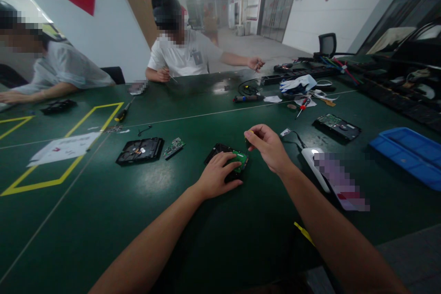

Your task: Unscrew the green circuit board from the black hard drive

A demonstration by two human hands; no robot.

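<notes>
On the left of the dark green counter [155,206], a flat white paper sheet [64,148] lies across yellow tape lines [34,187]. Next come a black rectangular drive casing [139,150] and, just beside it, a small loose green circuit board [174,148]. At the middle, the left hand [218,173] rests with fingers spread on a black, green-topped hard drive [242,159]. The right hand's [267,146] fingers pinch a slim yellow-and-black tool handle [247,139] above the drive's right end; whether its tip touches is unclear. Farther right sits a blue plastic tray [406,155].
</notes>
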